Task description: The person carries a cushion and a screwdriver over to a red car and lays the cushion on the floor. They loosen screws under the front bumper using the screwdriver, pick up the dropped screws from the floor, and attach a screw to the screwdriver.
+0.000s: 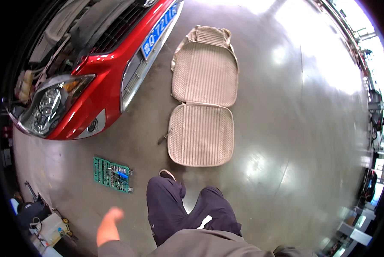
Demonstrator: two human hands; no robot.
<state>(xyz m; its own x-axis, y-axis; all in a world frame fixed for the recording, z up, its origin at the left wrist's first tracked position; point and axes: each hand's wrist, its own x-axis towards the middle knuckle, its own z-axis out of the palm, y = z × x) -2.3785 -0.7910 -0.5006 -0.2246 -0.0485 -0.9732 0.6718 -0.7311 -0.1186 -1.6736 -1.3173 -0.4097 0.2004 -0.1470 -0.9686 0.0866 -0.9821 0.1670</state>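
Note:
My left hand (112, 218) reaches in from the lower edge, blurred by motion, below a green open case of sockets and tools (103, 173) with a blue-handled piece in it; its fingers are too smeared to read. My right hand is hidden; only dark cloth shows at the lower right. A beige ribbed seat cover (204, 73) lies flat on the floor in front of my legs, with a backrest, a smaller lower section and a dark strap end at its left side.
A red car (100, 85) with its bonnet raised stands at the upper left, front bumper beside the cover. Dark wheeled equipment (33, 212) and a light cart (50, 233) are at the lower left. Metal lift parts (354, 231) line the right edge. My bent legs (166, 205) occupy the lower centre.

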